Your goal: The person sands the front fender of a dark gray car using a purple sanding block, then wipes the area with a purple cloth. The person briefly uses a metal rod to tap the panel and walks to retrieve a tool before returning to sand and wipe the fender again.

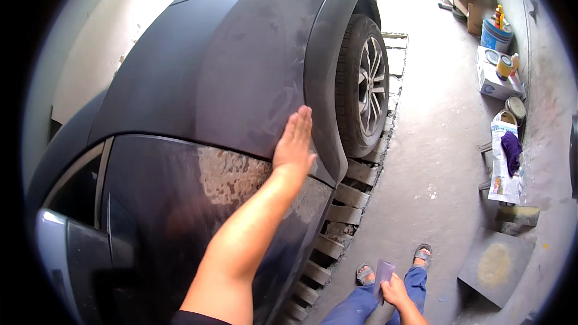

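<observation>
Head view only.

Left hand (294, 141): fingers straight and together, palm flat on the dull sanded fender (241, 66) of the dark car, just behind the wheel arch trim (322, 72). Nothing gripped. A flat palm like that reads the surface by touch, so I judge it's a feel check of the matte panel rather than a push.

Just below the left wrist, on the door panel (180, 204), there's a patch of pale filler or bare primer (226, 174); the panel seam runs between it and the palm.

Right hand (394, 292): low, near the person's knees, well apart from the car body. It is closed round the lower end of a thin pale sheet (384, 271), probably sandpaper or a flexible spreader, hard to tell at this size. Held down and away, it stays off the panel while the other palm is on it.

Ahead of the left hand: front wheel (364, 87), sitting beside a slatted floor grate (355, 192) that runs along the car.

Far right of the right hand, along the wall: blue bucket (496, 35), white box with tins on top (497, 78), paper bag with a purple rag (510, 147) draped over it, and a flat stained board (495, 265) on the concrete floor (433, 144). All out of reach.
</observation>
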